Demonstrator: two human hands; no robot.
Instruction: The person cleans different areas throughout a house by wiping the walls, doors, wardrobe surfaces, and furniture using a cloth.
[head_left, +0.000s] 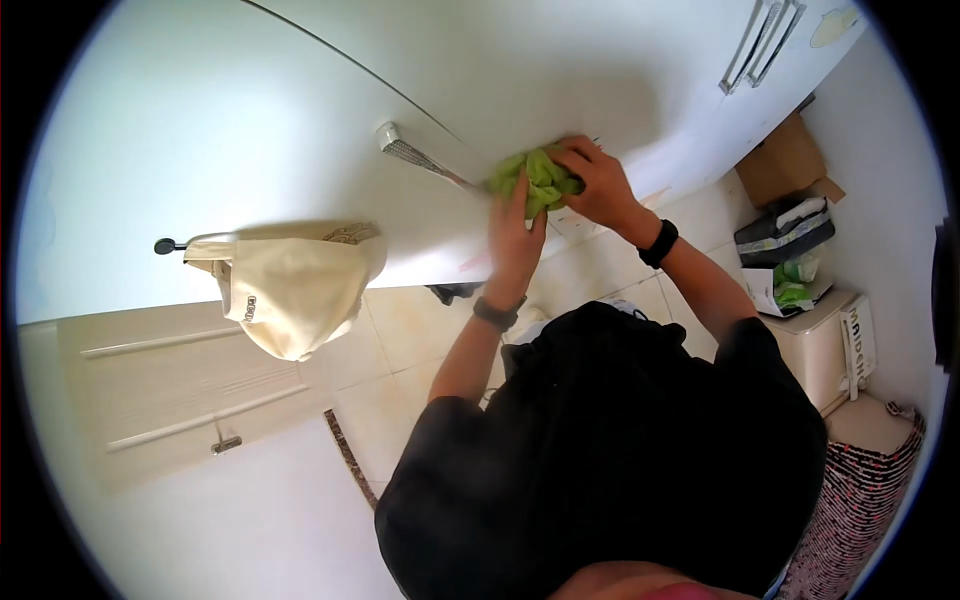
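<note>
A crumpled green cloth (540, 180) is bunched between my two hands, in front of a white cabinet door (560, 60). My left hand (517, 235) grips its lower left side, slightly blurred. From the right, my right hand (603, 190) has its fingers curled over the cloth's upper edge. Whether the cloth touches the door surface, I cannot tell. Just left of it is a long metal door handle (425, 158), its lower end close to the cloth. Dark bands circle both wrists.
A cream cloth bag (295, 290) hangs from a black hook (168, 246) on the left. Another pair of handles (762, 48) is at upper right. Along the right wall stand a cardboard box (785, 160), a grey bag (785, 238) and a beige bin (815, 345). Tiled floor (395, 335) lies below.
</note>
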